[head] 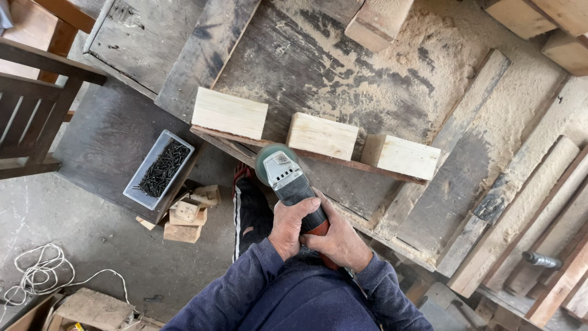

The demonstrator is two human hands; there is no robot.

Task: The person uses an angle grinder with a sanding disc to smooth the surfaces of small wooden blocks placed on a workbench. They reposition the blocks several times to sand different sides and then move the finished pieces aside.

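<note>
Both hands grip a grey and red angle grinder (286, 179) with a green sanding disc at its front. My left hand (293, 224) wraps the body from the left, and my right hand (340, 241) covers the rear handle. The disc sits just below the middle of three pale wood blocks: the left block (229, 113), the middle block (322, 136) and the right block (400, 157). The blocks stand in a row along the edge of a worn wooden workbench (343, 79). Whether the disc touches the middle block I cannot tell.
A grey tray of dark screws (160, 169) sits on a low board at the left, with small wood offcuts (188, 214) below it. Sawdust (490, 110) covers the bench's right part. Planks lean at the right. White cord (43, 270) lies on the floor.
</note>
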